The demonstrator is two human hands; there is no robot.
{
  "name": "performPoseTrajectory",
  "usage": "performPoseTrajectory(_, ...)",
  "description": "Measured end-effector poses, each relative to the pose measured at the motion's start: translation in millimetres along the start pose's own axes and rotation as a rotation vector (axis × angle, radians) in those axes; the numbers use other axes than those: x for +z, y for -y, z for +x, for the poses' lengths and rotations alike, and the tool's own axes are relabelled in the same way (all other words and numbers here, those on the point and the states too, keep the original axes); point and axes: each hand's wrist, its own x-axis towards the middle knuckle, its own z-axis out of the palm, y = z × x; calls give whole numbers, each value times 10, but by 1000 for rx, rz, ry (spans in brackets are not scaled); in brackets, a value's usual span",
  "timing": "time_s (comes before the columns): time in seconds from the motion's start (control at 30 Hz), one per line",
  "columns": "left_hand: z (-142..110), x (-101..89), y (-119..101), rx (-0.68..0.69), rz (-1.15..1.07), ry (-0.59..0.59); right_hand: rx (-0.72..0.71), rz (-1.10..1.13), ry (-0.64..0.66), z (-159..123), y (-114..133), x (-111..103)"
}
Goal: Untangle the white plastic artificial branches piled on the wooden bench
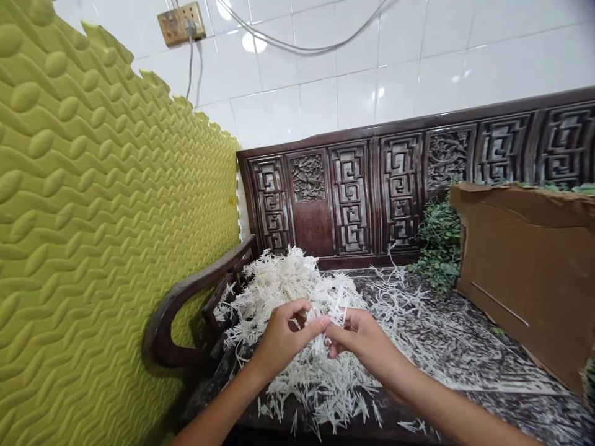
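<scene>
Both of my hands meet over a heap of white plastic sprigs on a dark wooden bench. My left hand pinches a white sprig between thumb and fingers. Opposite it, my right hand grips the same small white cluster, its thumb close to the left thumb. Loose white sprig pieces spread below the hands toward the bench's front edge. Part of the held cluster is hidden behind my fingers.
A brown cardboard box stands at the right, with green artificial foliage beside it. White bare stems lie on the seat. The bench's carved back and curved armrest bound the area; a yellow foam mat stands at left.
</scene>
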Motion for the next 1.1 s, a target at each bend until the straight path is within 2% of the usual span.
performPoseTrajectory(0.1,-3,1,19,20,2,81,-23,-51,14,-10,3,1)
performPoseTrajectory(0.23,-23,1,-15,54,-60,125,54,-12,39,-46,31,-17)
performPoseTrajectory(0.4,-37,20,-48,65,-88,197,55,-46,153,-80,72,-42)
performPoseTrajectory(0.57,-38,15,17,71,-82,282,38,-121,202,-78,19,-33)
performPoseTrajectory(0.63,-41,5,40,45,-170,325,35,-68,282,-91,31,-31)
performPoseTrajectory(0.77,-53,-1,39,-62,-484,394,-32,77,428,-125,113,-26)
performPoseTrajectory(0.9,-82,31,21,-143,-656,397,-30,149,482,-113,127,-40)
performPoseTrajectory(1.1,-100,38,56,-210,-857,435,5,84,527,-136,149,-117)
